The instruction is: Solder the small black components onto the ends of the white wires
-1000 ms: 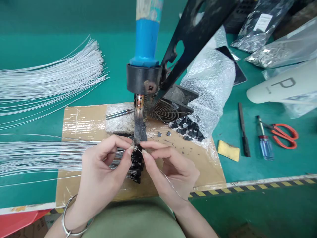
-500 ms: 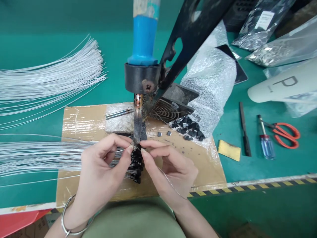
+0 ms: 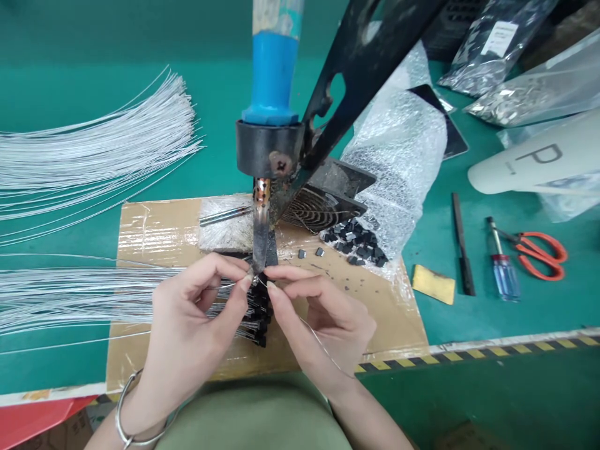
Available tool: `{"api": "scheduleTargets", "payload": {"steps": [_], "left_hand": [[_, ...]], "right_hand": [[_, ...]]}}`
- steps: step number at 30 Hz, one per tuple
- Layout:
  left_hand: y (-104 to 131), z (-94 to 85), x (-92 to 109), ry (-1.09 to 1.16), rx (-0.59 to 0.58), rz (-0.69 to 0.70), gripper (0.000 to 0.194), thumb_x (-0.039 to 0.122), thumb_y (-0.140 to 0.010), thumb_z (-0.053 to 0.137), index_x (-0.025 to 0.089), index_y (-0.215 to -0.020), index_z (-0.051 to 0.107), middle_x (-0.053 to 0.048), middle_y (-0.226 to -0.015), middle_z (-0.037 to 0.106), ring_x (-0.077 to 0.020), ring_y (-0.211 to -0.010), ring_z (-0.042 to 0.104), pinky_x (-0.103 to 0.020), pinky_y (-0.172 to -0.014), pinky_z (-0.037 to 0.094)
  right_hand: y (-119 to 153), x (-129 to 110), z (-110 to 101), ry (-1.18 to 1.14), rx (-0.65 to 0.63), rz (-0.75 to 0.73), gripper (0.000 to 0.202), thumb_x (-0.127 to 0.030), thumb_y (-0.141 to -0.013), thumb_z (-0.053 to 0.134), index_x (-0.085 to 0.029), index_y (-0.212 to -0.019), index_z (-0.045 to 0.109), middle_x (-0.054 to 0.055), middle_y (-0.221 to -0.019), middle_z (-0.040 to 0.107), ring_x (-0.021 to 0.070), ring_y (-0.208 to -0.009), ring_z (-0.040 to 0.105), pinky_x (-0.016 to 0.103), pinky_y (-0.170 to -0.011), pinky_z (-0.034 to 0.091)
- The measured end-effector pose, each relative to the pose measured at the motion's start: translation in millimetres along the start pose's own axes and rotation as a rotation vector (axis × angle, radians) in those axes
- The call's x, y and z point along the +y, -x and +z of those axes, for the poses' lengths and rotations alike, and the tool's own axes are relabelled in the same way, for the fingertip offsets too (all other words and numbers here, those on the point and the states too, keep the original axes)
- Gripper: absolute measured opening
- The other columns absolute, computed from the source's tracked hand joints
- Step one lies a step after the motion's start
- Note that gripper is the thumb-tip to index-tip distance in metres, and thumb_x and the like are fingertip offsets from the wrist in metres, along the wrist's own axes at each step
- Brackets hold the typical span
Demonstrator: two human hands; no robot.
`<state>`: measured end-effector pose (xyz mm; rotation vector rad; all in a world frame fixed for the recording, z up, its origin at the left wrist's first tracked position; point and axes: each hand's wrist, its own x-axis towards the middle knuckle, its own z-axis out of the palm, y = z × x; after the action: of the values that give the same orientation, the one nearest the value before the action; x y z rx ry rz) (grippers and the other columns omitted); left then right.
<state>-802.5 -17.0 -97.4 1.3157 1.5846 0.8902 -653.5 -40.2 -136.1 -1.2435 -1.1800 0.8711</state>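
Under the tip of a blue-handled soldering iron (image 3: 274, 75), my left hand (image 3: 201, 312) pinches a thin white wire close to a small metal piece. My right hand (image 3: 323, 319) pinches a thin strand of solder wire (image 3: 323, 348), which trails back across the palm and curves at its free end toward the iron's tip. The fingertips of both hands nearly meet there. Beneath them lies a row of black connectors (image 3: 259, 312) on white wires (image 3: 84, 294), partly covered by my left hand.
A second wire bundle (image 3: 117, 144) lies upper left. Cardboard (image 3: 154, 231) covers the bench front. A fan (image 3: 323, 200), black pieces (image 3: 360, 240) and bubble wrap (image 3: 398, 150) are right of the iron. Farther right are a yellow sponge (image 3: 434, 284), screwdriver (image 3: 505, 275), red-handled cutters (image 3: 544, 256) and a cup (image 3: 534, 156).
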Motion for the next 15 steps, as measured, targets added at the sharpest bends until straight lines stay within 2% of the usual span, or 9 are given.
{"api": "scheduleTargets", "payload": {"steps": [8, 15], "left_hand": [[-2.3, -0.2, -1.7, -0.002, -0.039, -0.029, 0.01, 0.022, -0.089, 0.074, 0.022, -0.079, 0.072, 0.003, -0.081, 0.074, -0.011, -0.064, 0.058, -0.026, -0.054, 0.037], [0.3, -2.4, -7.7, -0.019, -0.057, -0.003, 0.012, 0.022, -0.092, 0.073, 0.022, -0.08, 0.072, 0.001, -0.084, 0.075, -0.0121, -0.07, 0.061, -0.024, -0.054, 0.037]], "right_hand": [[-1.2, 2.5, -0.3, -0.004, -0.008, 0.012, 0.016, -0.009, -0.091, 0.075, -0.023, -0.083, 0.072, 0.007, -0.102, 0.086, 0.0211, -0.091, 0.083, 0.033, -0.083, 0.067], [3.9, 3.0, -2.3, -0.023, -0.032, 0.03, 0.017, -0.008, -0.092, 0.074, -0.022, -0.083, 0.071, 0.007, -0.103, 0.085, 0.0201, -0.092, 0.083, 0.032, -0.084, 0.066]]}}
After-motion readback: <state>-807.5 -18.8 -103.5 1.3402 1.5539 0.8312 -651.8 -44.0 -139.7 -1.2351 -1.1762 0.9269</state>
